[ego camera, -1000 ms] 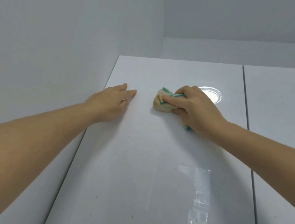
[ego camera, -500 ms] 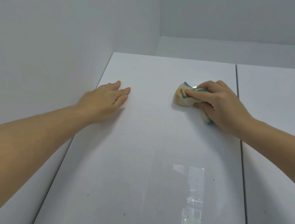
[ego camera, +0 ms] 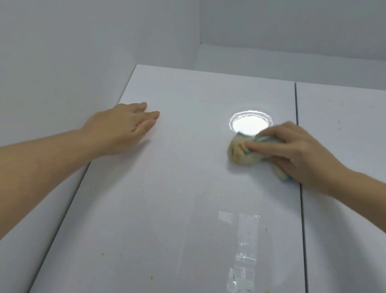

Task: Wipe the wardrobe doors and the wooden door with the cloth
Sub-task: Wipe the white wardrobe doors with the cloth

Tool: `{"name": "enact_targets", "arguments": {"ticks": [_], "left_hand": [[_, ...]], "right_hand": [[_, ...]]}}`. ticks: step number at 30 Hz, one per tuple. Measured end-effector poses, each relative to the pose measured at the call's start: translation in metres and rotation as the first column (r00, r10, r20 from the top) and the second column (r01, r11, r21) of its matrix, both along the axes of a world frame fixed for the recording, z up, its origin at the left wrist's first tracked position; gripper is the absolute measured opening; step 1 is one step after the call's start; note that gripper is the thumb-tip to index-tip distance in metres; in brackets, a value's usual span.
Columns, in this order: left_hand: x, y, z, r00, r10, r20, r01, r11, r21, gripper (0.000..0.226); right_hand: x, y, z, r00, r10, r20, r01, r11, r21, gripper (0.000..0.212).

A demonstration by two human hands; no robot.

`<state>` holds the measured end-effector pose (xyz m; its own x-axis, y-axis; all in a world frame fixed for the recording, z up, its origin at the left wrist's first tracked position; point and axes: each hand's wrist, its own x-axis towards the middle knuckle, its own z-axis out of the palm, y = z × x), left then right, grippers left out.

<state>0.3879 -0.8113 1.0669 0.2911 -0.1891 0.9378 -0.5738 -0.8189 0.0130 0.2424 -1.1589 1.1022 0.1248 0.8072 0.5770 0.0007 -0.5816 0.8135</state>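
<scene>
Wiping of the white wardrobe door [ego camera: 183, 192] looks under way: at centre right of the frame the right hand [ego camera: 302, 152] grips the bunched cloth [ego camera: 242, 152] against the panel, just below a bright light reflection [ego camera: 249, 123]. The left hand [ego camera: 124, 127], fingers straight, rests flat near the door's upper left edge. Next, the cloth likely needs to work down toward the brown specks [ego camera: 151, 277] low in the frame.

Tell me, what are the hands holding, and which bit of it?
The right hand grips the bunched cloth around its right half. The left hand holds nothing; it rests flat on the white wardrobe door.
</scene>
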Motion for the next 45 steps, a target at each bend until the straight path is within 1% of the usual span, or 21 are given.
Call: {"name": "enact_targets", "arguments": {"ticks": [4, 7, 10, 14, 20, 23, 24, 26, 27, 30, 32, 33, 35, 37, 39, 40, 42, 43, 45], "left_hand": [[0.005, 0.002, -0.001, 1.000, 0.012, 0.027, -0.012, 1.000, -0.006, 0.048], [0.008, 0.001, -0.002, 0.999, 0.016, 0.040, -0.016, 1.000, -0.004, 0.048], [0.012, 0.003, -0.002, 0.999, -0.003, 0.042, 0.003, 1.000, 0.003, 0.048], [0.015, 0.007, 0.000, 0.998, -0.040, 0.041, 0.039, 0.999, 0.019, 0.046], [0.014, 0.008, 0.001, 0.998, -0.064, 0.029, 0.063, 0.997, 0.034, 0.046], [0.014, 0.010, 0.002, 0.998, -0.066, 0.021, 0.065, 0.997, 0.043, 0.046], [0.014, 0.011, 0.003, 0.998, -0.065, 0.023, 0.064, 0.997, 0.045, 0.046], [0.014, 0.013, 0.004, 0.998, -0.060, 0.027, 0.058, 0.997, 0.053, 0.045], [0.014, 0.014, 0.005, 0.998, -0.056, 0.027, 0.055, 0.997, 0.058, 0.045], [0.015, 0.014, 0.004, 0.998, -0.058, 0.022, 0.057, 0.996, 0.074, 0.046], [0.012, 0.014, 0.004, 0.991, -0.125, 0.043, 0.122, 0.991, 0.061, 0.045], [0.009, 0.015, 0.006, 0.981, -0.185, 0.050, 0.184, 0.983, 0.028, 0.045], [0.006, 0.019, 0.012, 0.950, -0.311, 0.036, 0.313, 0.944, -0.103, 0.044], [0.003, 0.023, 0.019, 0.913, -0.408, -0.013, 0.396, 0.894, -0.211, 0.044], [-0.001, 0.025, 0.027, 0.848, -0.529, -0.035, 0.490, 0.807, -0.329, 0.047], [-0.005, 0.026, 0.031, 0.800, -0.599, -0.025, 0.539, 0.737, -0.408, 0.046], [-0.014, 0.026, 0.039, 0.687, -0.726, 0.030, 0.619, 0.564, -0.547, 0.046], [-0.019, 0.026, 0.041, 0.626, -0.777, 0.063, 0.647, 0.474, -0.597, 0.047], [-0.026, 0.027, 0.044, 0.512, -0.853, 0.105, 0.689, 0.335, -0.643, 0.051]], "right_hand": [[0.003, -0.003, 0.033, 0.996, 0.041, 0.075, -0.055, 0.980, 0.189, 0.036], [0.007, 0.000, 0.025, 0.994, 0.060, 0.094, -0.081, 0.965, 0.250, 0.039], [0.005, -0.002, 0.003, 0.997, 0.048, 0.061, -0.061, 0.970, 0.235, 0.037], [-0.001, -0.005, -0.037, 0.996, 0.084, -0.009, -0.081, 0.980, 0.183, 0.034], [-0.003, -0.002, -0.087, 0.995, 0.041, -0.086, -0.041, 0.999, 0.007, 0.028], [-0.006, 0.004, -0.085, 0.998, -0.058, -0.031, 0.054, 0.992, -0.111, 0.027], [-0.006, 0.006, -0.078, 0.997, -0.080, 0.008, 0.081, 0.990, -0.117, 0.028], [-0.001, 0.011, -0.060, 0.994, -0.085, 0.071, 0.089, 0.994, -0.057, 0.044], [0.003, 0.015, -0.051, 0.993, -0.073, 0.096, 0.075, 0.997, -0.015, 0.047], [0.018, 0.036, -0.028, 0.989, -0.009, 0.145, -0.004, 0.996, 0.090, 0.038], [0.032, 0.052, -0.015, 0.988, 0.035, 0.148, -0.054, 0.991, 0.126, 0.034], [0.039, 0.060, -0.010, 0.987, 0.051, 0.150, -0.072, 0.987, 0.141, 0.033], [0.054, 0.075, -0.001, 0.983, 0.078, 0.168, -0.107, 0.980, 0.170, 0.033], [0.070, 0.094, 0.005, 0.976, 0.104, 0.193, -0.145, 0.967, 0.212, 0.033], [0.086, 0.113, 0.012, 0.969, 0.105, 0.225, -0.162, 0.953, 0.257, 0.037], [0.094, 0.125, 0.016, 0.965, 0.106, 0.239, -0.173, 0.944, 0.282, 0.038], [0.107, 0.148, 0.021, 0.966, 0.101, 0.237, -0.179, 0.924, 0.336, 0.039], [0.112, 0.159, 0.022, 0.968, 0.096, 0.231, -0.175, 0.919, 0.352, 0.040], [0.119, 0.176, 0.023, 0.975, 0.084, 0.207, -0.156, 0.919, 0.362, 0.042]]}}
